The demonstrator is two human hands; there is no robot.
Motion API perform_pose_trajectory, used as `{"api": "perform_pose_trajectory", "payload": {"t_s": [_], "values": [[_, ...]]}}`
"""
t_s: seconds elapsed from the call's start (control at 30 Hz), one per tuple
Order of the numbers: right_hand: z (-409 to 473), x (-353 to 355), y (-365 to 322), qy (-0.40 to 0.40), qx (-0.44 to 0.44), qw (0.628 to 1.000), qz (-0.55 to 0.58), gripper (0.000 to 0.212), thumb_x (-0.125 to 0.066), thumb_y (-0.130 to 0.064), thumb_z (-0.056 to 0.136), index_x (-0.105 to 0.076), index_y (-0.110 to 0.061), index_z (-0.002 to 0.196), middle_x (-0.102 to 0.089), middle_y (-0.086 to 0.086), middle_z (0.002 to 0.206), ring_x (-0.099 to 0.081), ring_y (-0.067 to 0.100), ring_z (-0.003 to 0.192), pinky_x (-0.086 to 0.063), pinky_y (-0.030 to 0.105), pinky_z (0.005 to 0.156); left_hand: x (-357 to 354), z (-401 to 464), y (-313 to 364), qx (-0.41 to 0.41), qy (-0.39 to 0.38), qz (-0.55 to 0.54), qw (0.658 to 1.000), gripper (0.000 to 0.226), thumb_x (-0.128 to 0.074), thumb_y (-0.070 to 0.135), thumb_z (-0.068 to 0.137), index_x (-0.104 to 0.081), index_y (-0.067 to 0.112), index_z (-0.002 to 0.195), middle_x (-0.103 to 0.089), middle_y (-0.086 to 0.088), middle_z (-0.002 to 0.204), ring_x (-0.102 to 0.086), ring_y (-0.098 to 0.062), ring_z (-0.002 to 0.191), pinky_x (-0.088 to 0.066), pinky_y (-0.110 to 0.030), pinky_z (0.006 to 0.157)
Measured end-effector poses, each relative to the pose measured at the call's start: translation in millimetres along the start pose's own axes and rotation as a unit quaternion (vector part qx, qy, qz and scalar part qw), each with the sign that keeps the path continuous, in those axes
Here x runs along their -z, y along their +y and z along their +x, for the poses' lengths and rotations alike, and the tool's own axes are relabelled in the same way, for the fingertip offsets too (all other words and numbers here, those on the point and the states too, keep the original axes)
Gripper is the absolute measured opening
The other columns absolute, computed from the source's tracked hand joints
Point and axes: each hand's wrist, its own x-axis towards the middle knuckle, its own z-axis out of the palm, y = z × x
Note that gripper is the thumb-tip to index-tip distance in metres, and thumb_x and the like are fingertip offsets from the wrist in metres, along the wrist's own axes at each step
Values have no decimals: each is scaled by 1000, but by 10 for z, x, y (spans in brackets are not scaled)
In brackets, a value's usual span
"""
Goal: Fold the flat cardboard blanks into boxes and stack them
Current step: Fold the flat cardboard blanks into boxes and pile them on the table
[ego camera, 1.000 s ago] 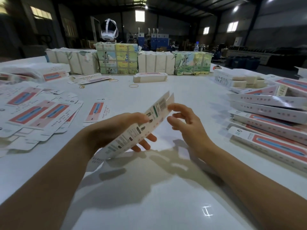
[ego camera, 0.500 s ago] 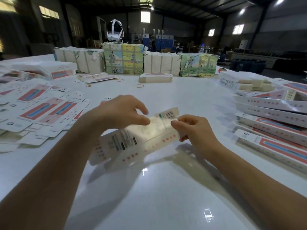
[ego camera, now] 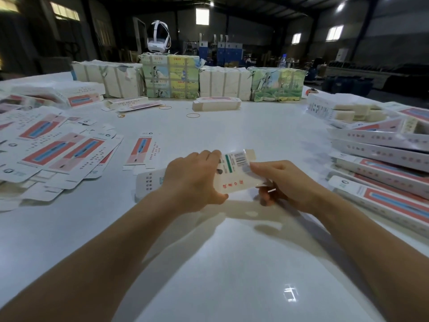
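Your left hand [ego camera: 197, 180] curls over the middle of the box [ego camera: 209, 175], fingers on top and thumb under its near edge. Your right hand [ego camera: 282, 184] pinches the box's right end, just below the barcode. The box sits dead centre, just above the table [ego camera: 209, 263], long axis running 9 to 3 o'clock. Flat blanks [ego camera: 53, 149] lie spread at 9 o'clock. Folded boxes [ego camera: 380, 163] are stacked at 3 o'clock. Wrapped bundles [ego camera: 171, 77] stand at 12.
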Motion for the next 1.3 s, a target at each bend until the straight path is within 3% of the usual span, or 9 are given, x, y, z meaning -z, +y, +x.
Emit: {"api": "perform_pose_trajectory", "payload": {"t_s": [0.1, 0.2, 0.47, 0.57, 0.67, 0.77, 1.03, 1.2, 1.3], "values": [[-19, 64, 13, -45, 22, 995, -84, 46, -71, -49, 72, -71, -3, 74, -55, 11, 63, -46, 22, 50, -43, 28, 49, 57, -54, 2, -12, -24, -49, 998, 55, -65, 52, 74, -45, 29, 120, -58, 9, 104, -50, -13, 80, -43, -29, 63], [-36, 66, 26, -63, 55, 988, -127, 24, -69, -45, 70, -70, -21, 67, -52, 6, 58, -46, 25, 52, -42, 27, 48, 120, -52, -33, -7, -13, -85, 996, 32, -63, 41, 81, -54, 34, 111, -64, 7, 95, -57, -15, 76, -45, -27, 63], [-8, 73, 43, -7, 30, 997, -68, 6, -73, -23, 79, -74, -24, 85, -57, 4, 64, -49, 18, 53, -44, 27, 48, 102, -59, -146, 11, -124, -221, 967, 43, -65, 63, 74, -54, 35, 105, -54, 14, 90, -53, -7, 78, -47, -27, 64], [27, 67, 51, 143, 55, 986, -71, 30, -72, -29, 82, -63, -22, 109, -60, 6, 75, -51, 16, 55, -44, 28, 50, 55, -69, -119, 38, -50, -157, 986, 43, -61, 63, 77, -51, 35, 108, -52, 12, 91, -50, -7, 74, -37, -24, 54], [50, -25, 66, 278, 151, 930, -186, 24, -69, -24, 84, -64, -21, 108, -58, -1, 78, -52, 9, 62, -42, 18, 63, -13, -68, -37, 72, 18, -32, 997, 58, -53, 67, 80, -44, 27, 121, -52, 6, 101, -47, -11, 80, -32, -25, 53], [32, -180, 86, 266, 170, 909, -273, 21, -63, -19, 88, -72, -23, 106, -53, -2, 79, -50, 2, 67, -35, 4, 63, -75, -26, 59, 84, 10, 16, 996, 66, -49, 69, 81, -41, 20, 124, -52, 1, 108, -50, -18, 91, -35, -29, 64], [3, -238, 40, 259, 147, 929, -219, 19, -62, -26, 88, -73, -27, 104, -43, -7, 87, -48, -3, 72, -36, 2, 62, -117, -58, 187, 57, 72, 130, 987, 73, -38, 73, 81, -36, 16, 127, -52, 0, 112, -54, -18, 95, -34, -28, 67], [7, -243, 73, 290, 160, 891, -311, 25, -58, -19, 93, -70, -12, 113, -39, -8, 88, -46, 4, 74, -35, 3, 61, -152, -74, 227, 48, 96, 150, 983, 75, -34, 73, 81, -35, 15, 128, -53, -1, 111, -55, -19, 95, -41, -29, 70], [-28, -214, 74, 316, 198, 836, -402, 21, -61, -19, 91, -73, -13, 106, -40, -7, 111, -36, 11, 102, -37, 10, 79, -144, -83, 224, 46, 112, 135, 983, 77, -35, 73, 81, -35, 14, 131, -53, -1, 113, -55, -19, 95, -44, -30, 73]]}}
